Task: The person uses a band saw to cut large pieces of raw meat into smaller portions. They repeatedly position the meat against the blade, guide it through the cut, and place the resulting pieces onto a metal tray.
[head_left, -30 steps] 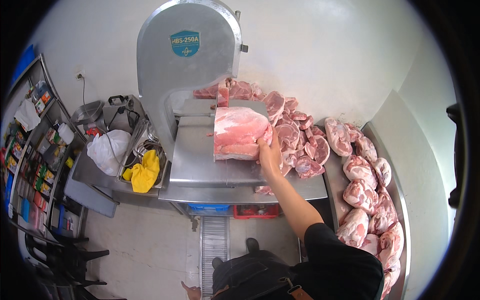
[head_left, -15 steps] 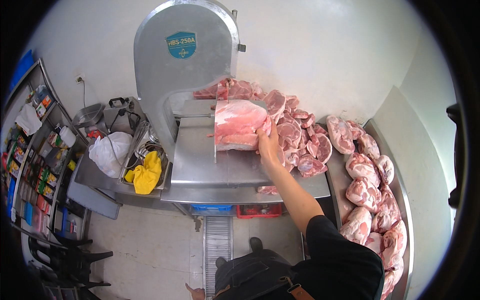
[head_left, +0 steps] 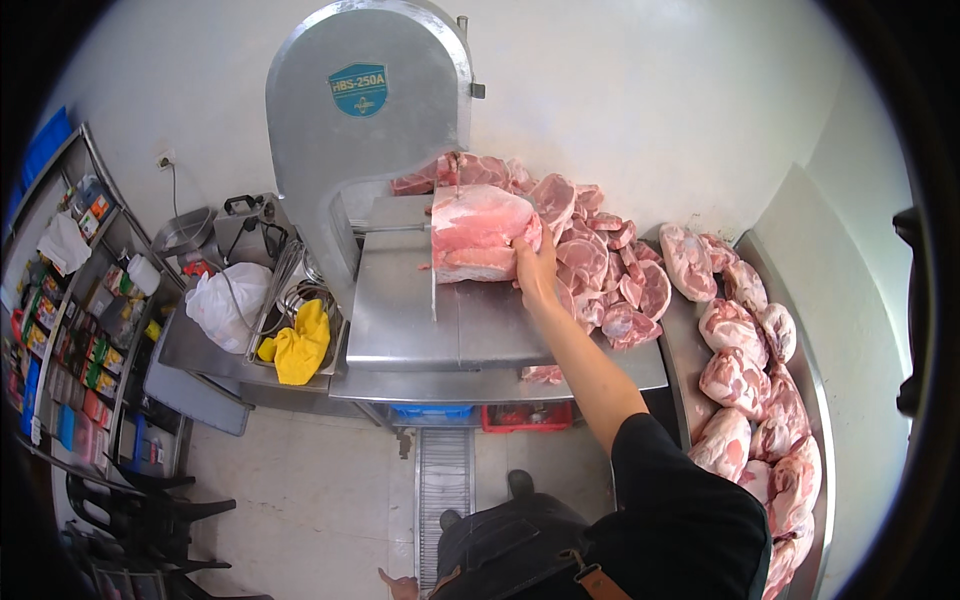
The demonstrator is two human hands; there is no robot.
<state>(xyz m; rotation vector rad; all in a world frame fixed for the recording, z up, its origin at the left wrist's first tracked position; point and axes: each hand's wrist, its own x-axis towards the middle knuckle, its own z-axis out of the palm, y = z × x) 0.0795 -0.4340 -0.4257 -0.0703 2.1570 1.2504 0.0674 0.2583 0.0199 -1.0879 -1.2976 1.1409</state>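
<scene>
Our right arm reaches in from between four and five o'clock, its short dark sleeve ending near the elbow and the bare forearm slanting toward eleven. At its end, just off centre toward two o'clock, our right hand is bent into a grip, fingers pointing roughly to twelve, wrist nearly straight. Our left hand hangs low between six and seven, partly cut off, one digit held out toward ten.

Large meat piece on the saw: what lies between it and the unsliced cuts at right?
The head view shows the right hand gripping the end of the large meat piece, then a pile of sliced meat before the unsliced cuts.
</scene>
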